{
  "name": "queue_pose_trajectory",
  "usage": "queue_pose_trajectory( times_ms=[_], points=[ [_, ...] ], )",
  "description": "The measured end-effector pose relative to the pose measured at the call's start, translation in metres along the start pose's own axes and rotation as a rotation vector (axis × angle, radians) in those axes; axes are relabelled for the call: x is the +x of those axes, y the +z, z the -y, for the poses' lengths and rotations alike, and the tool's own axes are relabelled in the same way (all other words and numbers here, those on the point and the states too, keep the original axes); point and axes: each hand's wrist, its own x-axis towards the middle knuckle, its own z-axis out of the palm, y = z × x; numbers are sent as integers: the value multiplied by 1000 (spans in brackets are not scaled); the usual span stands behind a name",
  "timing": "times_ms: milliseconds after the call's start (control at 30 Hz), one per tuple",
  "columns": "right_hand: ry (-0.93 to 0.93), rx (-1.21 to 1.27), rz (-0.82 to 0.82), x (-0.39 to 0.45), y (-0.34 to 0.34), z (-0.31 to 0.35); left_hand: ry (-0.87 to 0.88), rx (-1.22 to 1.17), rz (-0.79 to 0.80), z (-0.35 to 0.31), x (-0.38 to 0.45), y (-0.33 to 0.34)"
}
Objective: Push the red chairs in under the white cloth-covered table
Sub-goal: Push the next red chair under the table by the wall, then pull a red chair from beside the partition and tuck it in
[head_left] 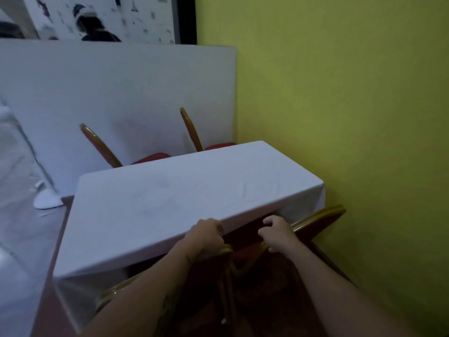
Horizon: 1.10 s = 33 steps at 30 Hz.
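A white cloth-covered table (170, 198) fills the middle of the view. On its near side stand two red chairs with gold frames. My left hand (206, 237) grips the top of the left chair's back (209, 276). My right hand (279, 233) rests on the top rail of the right chair (320, 218), fingers curled over the gold edge. Both chair backs sit close against the table's near edge, with the seats hidden under the cloth. On the far side, two more red chairs (150, 158) (218, 145) are tucked in, only their gold backs and seat edges showing.
A yellow-green wall (340, 105) runs close along the table's right end. A white partition (116, 88) stands behind the far chairs. A white stand foot (47, 201) and pale floor lie at the left. A dark framed picture hangs at the top left.
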Motion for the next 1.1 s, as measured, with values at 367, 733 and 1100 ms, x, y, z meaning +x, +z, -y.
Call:
queue_pose_trajectory(
  times_ms=[367, 733, 1100],
  points=[
    [-232, -169, 96, -26, 170, 157, -84, -92, -137, 209, -54, -133],
    [-441, -193, 266, -12, 360, 358, -239, -153, -369, 422, -89, -297],
    [-447, -165, 233, 159, 491, 510, -259, -227, -475, 554, 51, -440]
  ],
)
